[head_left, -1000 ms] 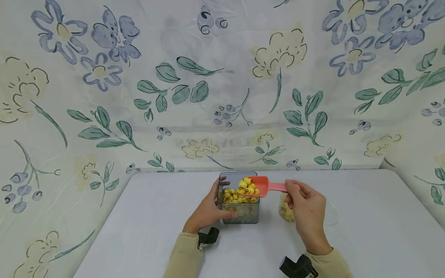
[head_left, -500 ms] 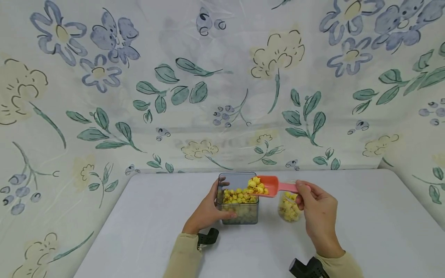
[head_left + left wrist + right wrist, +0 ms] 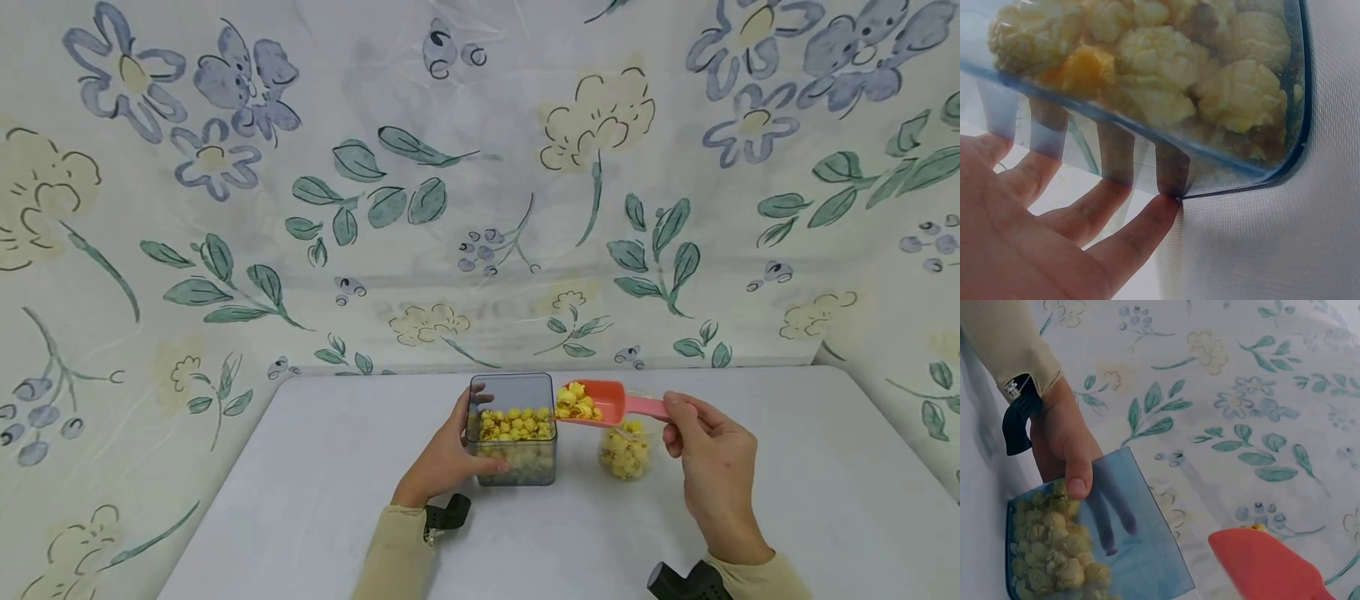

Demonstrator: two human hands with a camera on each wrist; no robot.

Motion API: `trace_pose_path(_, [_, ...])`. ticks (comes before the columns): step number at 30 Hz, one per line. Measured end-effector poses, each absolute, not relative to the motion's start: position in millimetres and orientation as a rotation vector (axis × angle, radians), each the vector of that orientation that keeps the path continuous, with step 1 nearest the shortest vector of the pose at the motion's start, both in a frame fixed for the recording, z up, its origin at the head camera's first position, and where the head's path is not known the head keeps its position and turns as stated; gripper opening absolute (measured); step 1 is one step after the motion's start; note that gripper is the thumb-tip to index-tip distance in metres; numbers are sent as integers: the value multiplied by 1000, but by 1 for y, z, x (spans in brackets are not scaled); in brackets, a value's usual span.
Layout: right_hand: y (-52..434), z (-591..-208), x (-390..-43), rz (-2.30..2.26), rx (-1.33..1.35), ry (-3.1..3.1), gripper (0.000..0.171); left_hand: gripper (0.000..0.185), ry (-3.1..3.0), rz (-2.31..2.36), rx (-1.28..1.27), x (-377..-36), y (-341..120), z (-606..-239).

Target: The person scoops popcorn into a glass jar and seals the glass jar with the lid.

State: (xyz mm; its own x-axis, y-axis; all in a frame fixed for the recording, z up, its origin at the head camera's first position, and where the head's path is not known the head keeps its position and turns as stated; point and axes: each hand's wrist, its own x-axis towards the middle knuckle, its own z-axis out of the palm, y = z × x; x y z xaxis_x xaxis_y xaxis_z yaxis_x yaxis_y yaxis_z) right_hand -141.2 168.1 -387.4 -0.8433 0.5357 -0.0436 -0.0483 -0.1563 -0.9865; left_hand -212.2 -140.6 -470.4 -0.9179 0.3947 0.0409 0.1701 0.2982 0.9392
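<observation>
My left hand [image 3: 442, 458] grips a clear grey-blue square container [image 3: 532, 471], thumb across the front wall and fingers behind it. Yellow popcorn [image 3: 513, 425] fills its lower part; the left wrist view shows the fingertips [image 3: 1169, 203] against the wall. In my right hand [image 3: 716, 467] is the pink handle of a red scoop [image 3: 613, 402], pinched between thumb and fingers. Several pieces of popcorn [image 3: 576, 402] lie in the scoop, whose front edge is level with the container's right side. From the right wrist, the scoop [image 3: 1266, 565] appears apart from the container.
A small round clear jar [image 3: 604, 458] of popcorn stands on the white-covered table [image 3: 337, 467], below the scoop in the head view. A flower-printed cloth [image 3: 495, 183] hangs behind the table and at its sides.
My right hand has drawn the loaded scoop rightward, from over the container to just beside its rim. The popcorn jar now shows more fully. The left hand and container have stayed put.
</observation>
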Motion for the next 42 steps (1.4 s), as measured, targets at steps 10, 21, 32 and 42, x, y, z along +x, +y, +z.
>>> trace_pose_path(10, [183,-390,-139,2033,-631,-1734,23,117,2370,1659,523,-212,-141,-469])
trace_pose_path(21, [199,-394,-135,1988,-709,-1722,23,116,2375,1659,510,-210,-140,-470])
trace_pose_path(32, [211,-394,-134,1966,-735,-1668,13,115,2382,1656,522,-211,-140,-469])
trace_pose_path(42, [218,-395,-134,1952,-754,-1670,17,115,2383,1656,520,-212,-141,-470])
